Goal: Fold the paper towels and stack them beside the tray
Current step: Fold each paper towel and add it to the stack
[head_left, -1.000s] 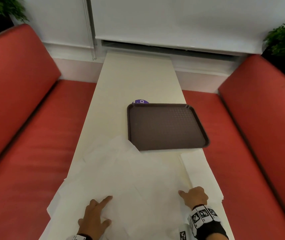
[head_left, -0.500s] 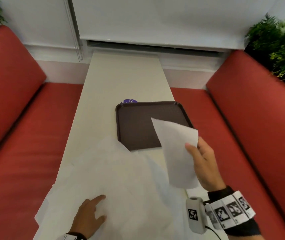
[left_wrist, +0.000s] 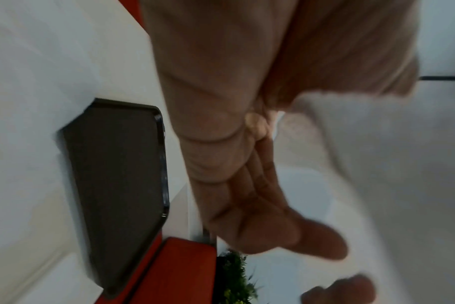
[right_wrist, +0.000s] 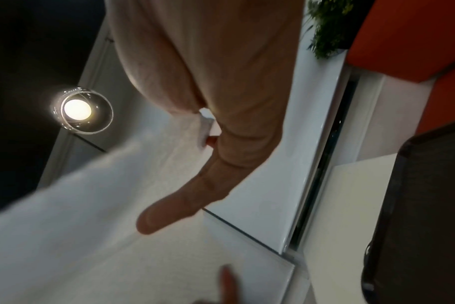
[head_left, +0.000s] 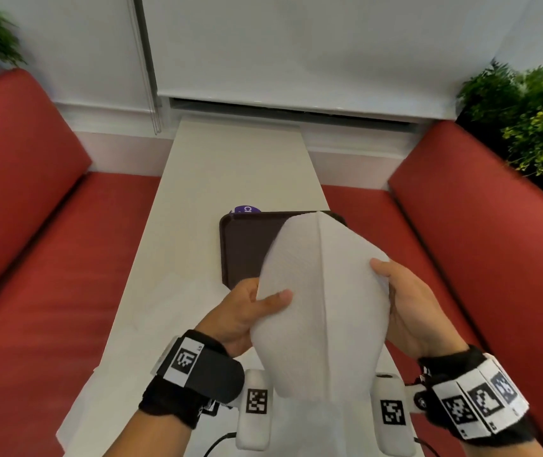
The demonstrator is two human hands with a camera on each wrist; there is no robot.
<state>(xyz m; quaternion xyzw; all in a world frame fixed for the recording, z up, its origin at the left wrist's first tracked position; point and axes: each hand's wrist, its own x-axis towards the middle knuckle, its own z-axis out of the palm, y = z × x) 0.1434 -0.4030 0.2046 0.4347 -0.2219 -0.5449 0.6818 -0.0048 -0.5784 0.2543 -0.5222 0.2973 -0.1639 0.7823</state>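
Observation:
Both hands hold one white paper towel point(head_left: 323, 308) up in the air over the near end of the table; a crease runs down its middle. My left hand point(head_left: 263, 301) pinches its left edge with the thumb on top. My right hand point(head_left: 385, 282) grips its right edge. The dark brown tray point(head_left: 247, 245) lies on the table just beyond and is partly hidden by the towel. In the left wrist view the left hand point(left_wrist: 247, 164) lies against the towel point(left_wrist: 377, 164) with the tray point(left_wrist: 117, 174) beside it. The right wrist view shows the right hand point(right_wrist: 195, 195) on the towel point(right_wrist: 78, 226).
More loose white towels point(head_left: 105, 384) lie spread on the narrow white table point(head_left: 237, 166) under my hands. A purple item point(head_left: 247, 209) peeks out behind the tray. Red bench seats point(head_left: 49, 291) flank the table, with plants point(head_left: 533, 127) at the far corners.
My right hand lifted a towel off the table. My left hand left the spread towels and took the towel's left edge, so both hands now hold it up before the tray.

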